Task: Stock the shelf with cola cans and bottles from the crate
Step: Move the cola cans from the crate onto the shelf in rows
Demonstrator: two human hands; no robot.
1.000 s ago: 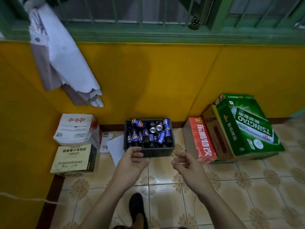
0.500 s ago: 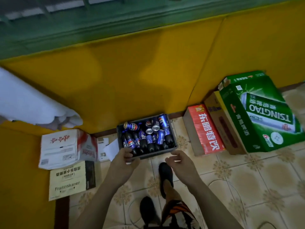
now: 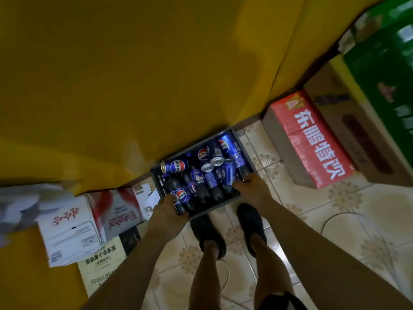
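A dark plastic crate (image 3: 214,208) stands on the tiled floor against the yellow wall. It is full of blue cola cans (image 3: 175,166) and dark cola bottles (image 3: 202,193), lying jumbled. My left hand (image 3: 166,209) curls over the crate's near left corner. My right hand (image 3: 250,186) grips the rim at the near right corner. Both arms reach down from the bottom of the view. No shelf is in view.
A red carton (image 3: 312,142), a brown box (image 3: 348,130) and a green carton (image 3: 384,74) stand right of the crate. A white carton (image 3: 67,224) and a pale Franziskaner box (image 3: 100,265) lie to the left. My black shoes (image 3: 207,229) stand just before the crate.
My view has tipped downward and closer to the crate. Both hands have gone from hovering in front of it to closing on its near corners, and my feet have stepped up to it.
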